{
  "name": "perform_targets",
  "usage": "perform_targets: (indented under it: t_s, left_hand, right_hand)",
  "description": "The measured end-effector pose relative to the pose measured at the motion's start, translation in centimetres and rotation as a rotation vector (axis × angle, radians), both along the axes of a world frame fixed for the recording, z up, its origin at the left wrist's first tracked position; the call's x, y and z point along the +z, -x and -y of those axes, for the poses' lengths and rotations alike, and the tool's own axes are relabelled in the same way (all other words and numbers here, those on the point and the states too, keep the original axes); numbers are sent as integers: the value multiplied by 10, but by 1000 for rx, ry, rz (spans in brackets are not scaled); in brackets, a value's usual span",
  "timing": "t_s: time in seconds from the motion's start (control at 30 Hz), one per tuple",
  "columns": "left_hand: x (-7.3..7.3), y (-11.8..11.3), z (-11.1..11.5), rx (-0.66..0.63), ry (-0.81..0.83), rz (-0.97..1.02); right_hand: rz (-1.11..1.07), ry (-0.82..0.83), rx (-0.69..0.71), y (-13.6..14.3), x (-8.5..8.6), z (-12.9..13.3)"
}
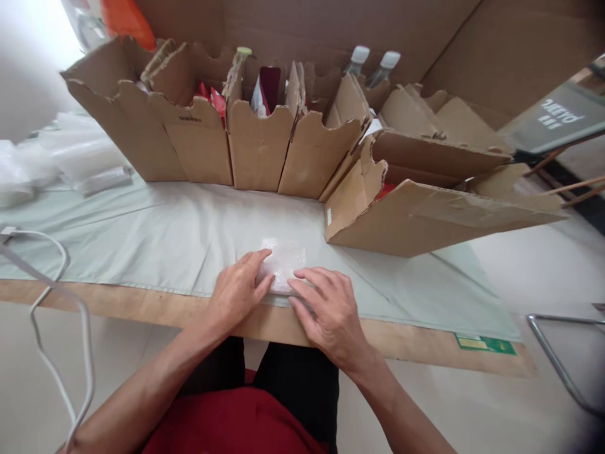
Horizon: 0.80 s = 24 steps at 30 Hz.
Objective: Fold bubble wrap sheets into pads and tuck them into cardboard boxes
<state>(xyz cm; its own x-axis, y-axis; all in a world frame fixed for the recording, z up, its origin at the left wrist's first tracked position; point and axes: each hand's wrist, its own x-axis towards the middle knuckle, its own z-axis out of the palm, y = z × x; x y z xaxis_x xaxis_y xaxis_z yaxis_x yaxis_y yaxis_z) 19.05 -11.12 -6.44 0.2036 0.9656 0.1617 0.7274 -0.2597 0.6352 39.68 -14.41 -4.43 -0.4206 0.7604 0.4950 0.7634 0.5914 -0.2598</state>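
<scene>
A small clear plastic packet (283, 260) lies flat on the pale green cloth (179, 221), close to the table's front edge. My left hand (241, 284) rests at the packet's left side, its fingertips touching it, with thumb and fingers apart. On the other side, my right hand (326, 306) has its fingers spread, and their tips reach the packet's lower right part. Neither hand is wrapped round anything. What is inside the packet is too indistinct to tell.
Cardboard bins (259, 148) stand in a row behind the packet, with a long cardboard box (425, 217) angled at the right. Clear plastic bags (80, 151) are piled at the left. A white cable (87, 334) hangs over the left front edge.
</scene>
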Motion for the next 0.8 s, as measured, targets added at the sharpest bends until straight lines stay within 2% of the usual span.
perform_targets:
  t_s: [0.1,0.17,0.27,0.37,0.43,0.5,0.53,0.67,0.8]
  left_hand:
    - [0,-1,3,85,-40,81]
    - [3,3,14,178,6,274]
    - [11,7,36,261,304,695]
    - [18,0,49,181,602,1008]
    - [21,-10,51,97,641,1083]
    - [24,-19,49,52,593,1081]
    - [26,-22,48,48,554,1056]
    - [37,-24,47,-22,414,794]
    - [47,-33,42,-261,338,499]
  right_hand:
    - [64,113,50,5,-8,-8]
    - [-29,175,30,5,-11,-14]
    - [-273,282,-60,5,-8,-14]
    - [-476,462,-113,9,-3,-1]
    - [-593,642,-94,12,-1,11]
    - [-658,774,-81,11,0,20]
    - [-662,786,-95,8,0,23]
    - [-608,703,-167,-17,12,25]
    - [-656,912,-3,-41,36,21]
